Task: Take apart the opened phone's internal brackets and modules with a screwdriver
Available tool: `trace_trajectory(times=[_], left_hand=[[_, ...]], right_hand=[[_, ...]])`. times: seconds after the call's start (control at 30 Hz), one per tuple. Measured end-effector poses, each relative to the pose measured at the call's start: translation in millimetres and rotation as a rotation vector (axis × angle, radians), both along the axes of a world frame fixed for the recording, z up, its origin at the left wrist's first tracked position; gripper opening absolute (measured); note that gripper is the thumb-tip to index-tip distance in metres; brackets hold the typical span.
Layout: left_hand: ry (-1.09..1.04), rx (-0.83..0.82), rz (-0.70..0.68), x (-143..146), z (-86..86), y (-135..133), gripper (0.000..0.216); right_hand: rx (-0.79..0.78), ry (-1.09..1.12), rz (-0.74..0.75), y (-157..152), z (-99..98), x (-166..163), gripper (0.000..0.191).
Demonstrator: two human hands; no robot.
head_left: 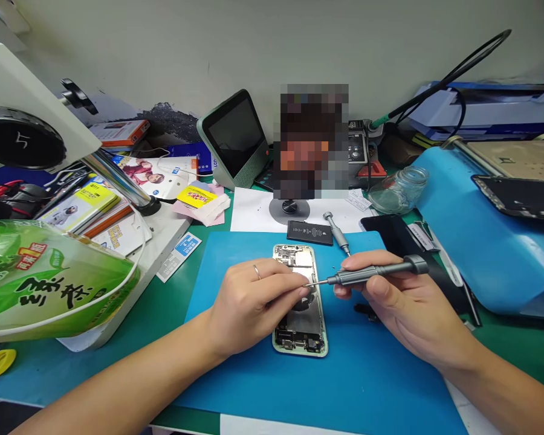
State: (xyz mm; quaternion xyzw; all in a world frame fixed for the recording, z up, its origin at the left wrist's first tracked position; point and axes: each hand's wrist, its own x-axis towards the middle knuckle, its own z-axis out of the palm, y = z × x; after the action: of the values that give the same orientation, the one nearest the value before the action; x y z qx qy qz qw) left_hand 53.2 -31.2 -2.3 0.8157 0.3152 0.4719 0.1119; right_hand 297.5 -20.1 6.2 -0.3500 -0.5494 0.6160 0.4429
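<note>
An opened phone (315, 326) lies on the blue mat with its inner parts showing. Over its middle, my left hand (254, 296) is closed in a pinch at the tip of a screwdriver (367, 273); whether a small part sits between the fingertips is hidden. My right hand (403, 302) grips the grey screwdriver by its handle, the shaft pointing left and nearly level. Behind the phone lie a black battery (310, 232) and a second grey screwdriver (336, 234). A small dark part (365, 312) rests by my right fingers.
The blue mat (317, 393) covers the front of the green table. At left stand a green drink bottle (58, 278) and a stand with a metal post (118, 181). A glass jar (399, 190) and a blue machine (471, 241) stand right; a screen device (233, 139) is behind.
</note>
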Motion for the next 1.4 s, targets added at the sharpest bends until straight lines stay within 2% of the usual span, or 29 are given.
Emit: trace_trajectory(times=[0.27, 0.43, 0.63, 0.8, 1.03, 1.23, 1.4], left_hand=[[0.017, -0.027, -0.003, -1.1, 1.7, -0.7, 0.009], [0.01, -0.028, -0.02, -0.9, 3.0, -1.1, 0.009], [0.005, -0.027, -0.03, -1.4, 2.2, -1.7, 0.009], [0.009, -0.018, -0.029, -2.1, 1.0, -1.4, 0.009], [0.02, -0.023, -0.028, -2.0, 0.3, -1.8, 0.01], [0.039, -0.007, -0.03, -2.1, 0.9, -2.0, 0.011], [0.055, 0.003, -0.041, -2.5, 0.5, -1.6, 0.011]], right_hand=[[0.016, -0.044, -0.039, -0.8, 3.1, -0.2, 0.021], [0.012, -0.094, -0.058, -1.3, 4.5, 0.7, 0.029], [-0.002, -0.12, -0.029, -2.3, 2.0, 5.6, 0.021], [-0.017, -0.124, -0.033, -1.9, 1.5, 6.4, 0.023], [-0.048, -0.131, -0.041, -3.1, 0.9, 6.9, 0.022], [-0.097, -0.12, -0.042, 0.9, 0.3, 4.4, 0.032], [-0.15, -0.1, -0.05, 1.0, 4.6, 1.9, 0.032]])
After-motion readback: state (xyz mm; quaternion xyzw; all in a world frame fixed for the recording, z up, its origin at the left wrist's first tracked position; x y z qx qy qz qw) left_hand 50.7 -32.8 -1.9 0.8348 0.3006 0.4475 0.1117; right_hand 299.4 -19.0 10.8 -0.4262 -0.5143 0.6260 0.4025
